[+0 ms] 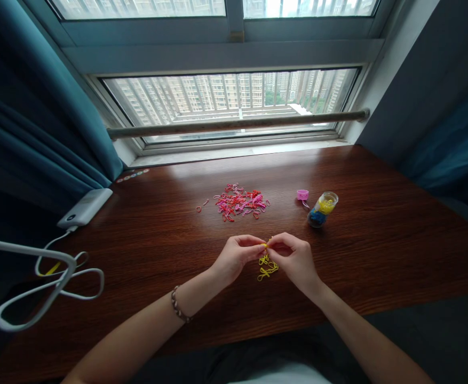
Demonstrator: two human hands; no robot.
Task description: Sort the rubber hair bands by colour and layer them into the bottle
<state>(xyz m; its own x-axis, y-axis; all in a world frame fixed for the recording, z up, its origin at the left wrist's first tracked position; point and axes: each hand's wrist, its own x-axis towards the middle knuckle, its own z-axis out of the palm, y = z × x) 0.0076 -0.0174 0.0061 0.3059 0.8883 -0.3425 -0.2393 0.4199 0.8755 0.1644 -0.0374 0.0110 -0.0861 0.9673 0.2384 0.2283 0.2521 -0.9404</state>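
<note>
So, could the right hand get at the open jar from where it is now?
Probably yes: the jar stands just beyond the right hand on the bare tabletop, with nothing between them, though its fingers look busy pinching a yellow band with the left hand.

The brown bench [157, 213] carried pink and red bands [239, 204] at centre, yellow bands [268, 268] below, and a jar [322, 209] right of centre.

No readable text or numbers appear anywhere.
</note>
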